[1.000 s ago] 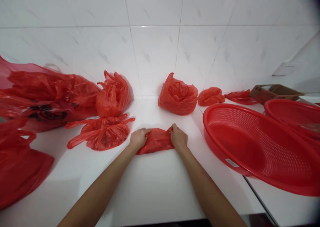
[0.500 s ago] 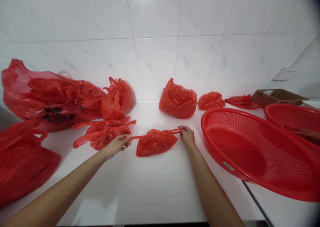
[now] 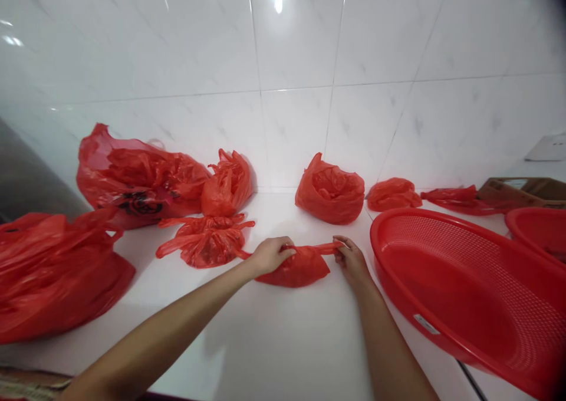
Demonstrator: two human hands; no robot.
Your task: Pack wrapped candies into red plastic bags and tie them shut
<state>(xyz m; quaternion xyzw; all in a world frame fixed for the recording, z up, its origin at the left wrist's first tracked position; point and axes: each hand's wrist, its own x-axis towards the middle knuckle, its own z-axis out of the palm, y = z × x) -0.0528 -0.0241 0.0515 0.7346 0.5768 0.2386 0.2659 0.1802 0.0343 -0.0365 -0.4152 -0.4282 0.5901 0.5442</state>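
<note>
A small filled red plastic bag (image 3: 297,271) lies on the white counter in front of me. My left hand (image 3: 273,255) is closed on the bag's gathered top, thumb pressed against the plastic. One handle sticks out to the left beneath that hand. My right hand (image 3: 352,259) pinches the other handle, which is stretched out to the right. Just left of the bag sits a tied red bag (image 3: 211,242) with its handle ends spread. What the bags contain is hidden.
Along the tiled wall stand an opened red bag (image 3: 331,191), a folded red bag (image 3: 393,194) and a large red bag (image 3: 141,183). A red bag (image 3: 57,277) is at near left. Red plastic baskets (image 3: 442,271) and a cardboard box (image 3: 522,190) occupy the right.
My left hand has let go of the left handle and moved right onto the top of the bag. My right hand still holds its handle. The view has shifted left.
</note>
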